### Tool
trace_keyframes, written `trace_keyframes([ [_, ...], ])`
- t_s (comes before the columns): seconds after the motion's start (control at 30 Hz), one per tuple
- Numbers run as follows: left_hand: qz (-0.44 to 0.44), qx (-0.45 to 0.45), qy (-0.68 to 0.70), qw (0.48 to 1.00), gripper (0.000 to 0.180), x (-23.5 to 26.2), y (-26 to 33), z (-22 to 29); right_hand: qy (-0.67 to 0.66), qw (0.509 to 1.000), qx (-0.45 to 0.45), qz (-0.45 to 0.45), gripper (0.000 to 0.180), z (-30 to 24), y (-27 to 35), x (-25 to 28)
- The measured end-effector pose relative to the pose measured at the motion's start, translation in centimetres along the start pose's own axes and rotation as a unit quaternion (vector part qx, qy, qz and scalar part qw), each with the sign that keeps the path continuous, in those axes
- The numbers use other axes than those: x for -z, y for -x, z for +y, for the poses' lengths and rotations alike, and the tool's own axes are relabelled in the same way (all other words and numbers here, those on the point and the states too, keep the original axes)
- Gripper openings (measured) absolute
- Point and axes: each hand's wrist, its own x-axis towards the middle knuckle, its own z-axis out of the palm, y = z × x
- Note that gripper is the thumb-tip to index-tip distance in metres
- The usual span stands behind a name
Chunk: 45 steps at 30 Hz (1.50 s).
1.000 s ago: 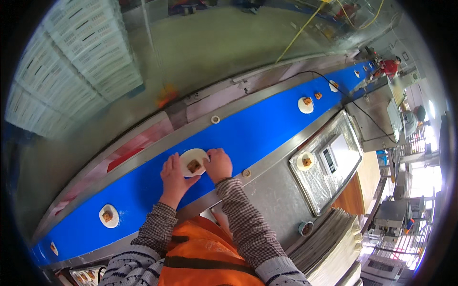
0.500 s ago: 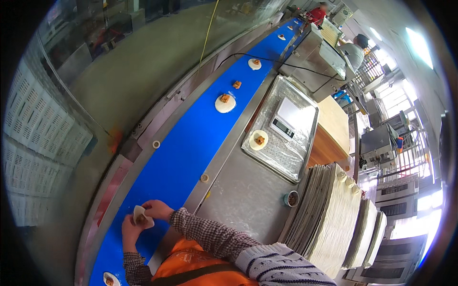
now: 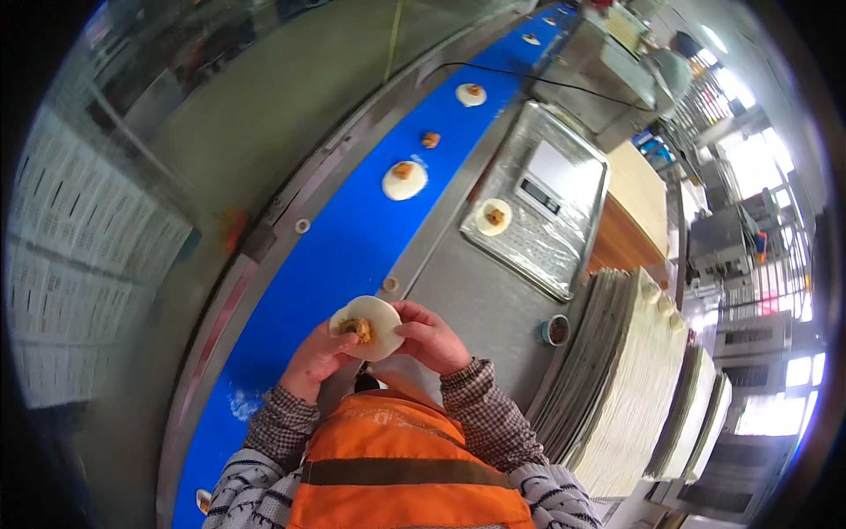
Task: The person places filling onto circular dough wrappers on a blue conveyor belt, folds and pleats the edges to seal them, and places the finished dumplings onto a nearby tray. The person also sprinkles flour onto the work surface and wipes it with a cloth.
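Between my two hands, in front of my orange apron, is a round pale dough wrapper (image 3: 381, 328) with a lump of brown filling (image 3: 358, 331) on its left part. My left hand (image 3: 313, 357) grips the wrapper's left edge, thumb near the filling. With thumb and fingers my right hand (image 3: 432, 337) pinches its right edge. The wrapper is held up over the near edge of the blue conveyor belt (image 3: 300, 291). Farther up the belt lie another filled wrapper (image 3: 407, 184), a bare lump of filling (image 3: 430, 139) and several more filled wrappers.
Right of the belt, a plastic-covered metal tray (image 3: 529, 256) holds a digital scale (image 3: 548, 176) and one filled wrapper (image 3: 493, 218). A small cup (image 3: 555, 331) stands beside a tall stack of pale sheets (image 3: 608, 379). A black cable (image 3: 529, 78) crosses the belt. Other people work at the far end.
Both hands have lifted the filled wrapper off the belt and brought it right, toward my body. The wrapper was folded up at its sides and now lies flatter, showing its filling.
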Motion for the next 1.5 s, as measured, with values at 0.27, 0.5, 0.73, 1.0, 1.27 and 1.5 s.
trace_keyframes([
  [0.27,-0.062,0.086,-0.146,0.984,0.054,-7.0,-6.8,-4.8,0.167,0.962,0.11,0.185,0.028,-1.8,8.7,7.4],
  [0.5,-0.082,0.032,-0.534,0.841,0.053,-10.0,-10.5,-6.4,0.553,0.728,0.25,0.32,0.021,-0.6,11.8,10.4],
  [0.73,-0.152,0.071,-0.588,0.791,0.049,-12.2,-11.8,-7.5,0.14,0.942,0.199,0.231,0.019,0.3,12.3,13.2],
  [1.0,-0.154,0.122,-0.602,0.774,0.042,-11.1,-11.5,-7.4,0.439,0.839,0.188,0.262,0.023,0.6,11.8,12.2],
  [1.27,-0.18,0.13,-0.57,0.791,0.044,-9.3,-10.2,-7.3,0.454,0.854,0.166,0.192,0.011,0.5,10.7,11.5],
  [1.5,-0.061,0.13,-0.158,0.977,0.047,-5.0,-8.5,-9.0,0.293,0.929,0.139,0.178,0.01,1.7,8.8,11.5],
])
